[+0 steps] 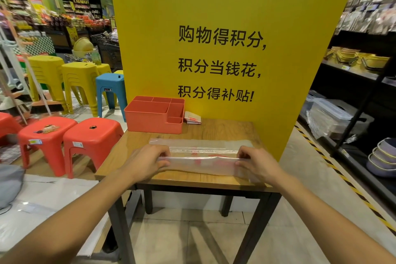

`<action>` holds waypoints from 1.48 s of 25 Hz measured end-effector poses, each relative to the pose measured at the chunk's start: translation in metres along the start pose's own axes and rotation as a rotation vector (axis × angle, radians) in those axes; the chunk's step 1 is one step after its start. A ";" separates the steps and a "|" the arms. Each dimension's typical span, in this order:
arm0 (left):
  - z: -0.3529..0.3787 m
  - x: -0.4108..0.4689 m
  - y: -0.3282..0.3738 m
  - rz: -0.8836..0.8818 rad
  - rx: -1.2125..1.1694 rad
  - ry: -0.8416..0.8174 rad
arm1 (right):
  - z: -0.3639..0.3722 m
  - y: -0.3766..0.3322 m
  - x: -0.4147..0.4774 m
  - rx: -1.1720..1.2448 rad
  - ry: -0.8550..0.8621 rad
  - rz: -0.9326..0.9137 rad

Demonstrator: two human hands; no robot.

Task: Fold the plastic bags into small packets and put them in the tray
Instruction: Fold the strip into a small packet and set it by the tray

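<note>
Bag: a clear plastic bag (203, 162) with red print lies lengthwise across the wooden table (225, 130), lower centre of the frame, its near edge raised and doubled over.
Left hand: the left hand (147, 162) pinches the bag's left end, fingers curled.
Right hand: the right hand (260, 163) pinches the right end likewise.
Tray: an orange compartmented tray (150, 123) stands at the table's far left corner, with a folded packet (192, 118) just beside it.
Backdrop: a yellow board (214, 6); red stools (92, 135) at left.
</note>
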State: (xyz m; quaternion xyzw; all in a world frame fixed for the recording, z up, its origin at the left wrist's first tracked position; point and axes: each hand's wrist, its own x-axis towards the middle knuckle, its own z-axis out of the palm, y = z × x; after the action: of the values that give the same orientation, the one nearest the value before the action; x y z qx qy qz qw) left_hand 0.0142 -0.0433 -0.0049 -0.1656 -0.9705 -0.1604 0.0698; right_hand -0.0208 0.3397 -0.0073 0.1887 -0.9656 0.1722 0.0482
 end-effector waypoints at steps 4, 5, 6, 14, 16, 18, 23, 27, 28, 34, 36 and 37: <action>-0.011 0.003 0.006 0.047 0.133 -0.049 | -0.006 0.000 0.005 -0.038 0.070 -0.017; -0.010 0.003 0.008 0.060 0.183 -0.064 | -0.004 0.000 0.006 -0.042 0.075 -0.019; -0.006 0.002 0.009 0.068 0.202 -0.066 | -0.001 -0.001 0.005 -0.043 0.074 -0.020; 0.030 -0.030 -0.001 0.366 0.281 -0.003 | 0.030 0.017 -0.015 -0.140 0.061 -0.278; 0.034 -0.033 -0.003 0.328 0.300 -0.046 | 0.032 0.021 -0.019 -0.138 0.019 -0.301; 0.035 -0.035 -0.004 0.341 0.344 -0.031 | 0.032 0.022 -0.027 -0.135 0.056 -0.297; 0.041 -0.044 -0.001 0.290 0.346 -0.105 | 0.034 0.020 -0.050 -0.175 -0.048 -0.264; 0.047 -0.048 -0.005 0.278 0.337 -0.085 | 0.038 0.027 -0.061 -0.166 -0.005 -0.271; 0.046 -0.048 -0.006 0.275 0.300 -0.083 | 0.037 0.027 -0.063 -0.155 0.029 -0.273; 0.026 -0.041 -0.006 0.223 0.195 -0.063 | 0.021 0.021 -0.065 -0.126 0.084 -0.220; 0.018 -0.037 -0.007 0.190 0.194 -0.074 | 0.016 0.021 -0.060 -0.127 0.074 -0.166; 0.014 -0.034 -0.006 0.164 0.181 -0.085 | 0.014 0.022 -0.057 -0.137 0.067 -0.135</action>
State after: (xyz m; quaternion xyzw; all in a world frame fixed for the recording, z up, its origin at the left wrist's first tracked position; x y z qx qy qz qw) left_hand 0.0427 -0.0546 -0.0263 -0.2439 -0.9664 -0.0588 0.0562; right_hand 0.0230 0.3733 -0.0363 0.2439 -0.9580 0.1082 0.1050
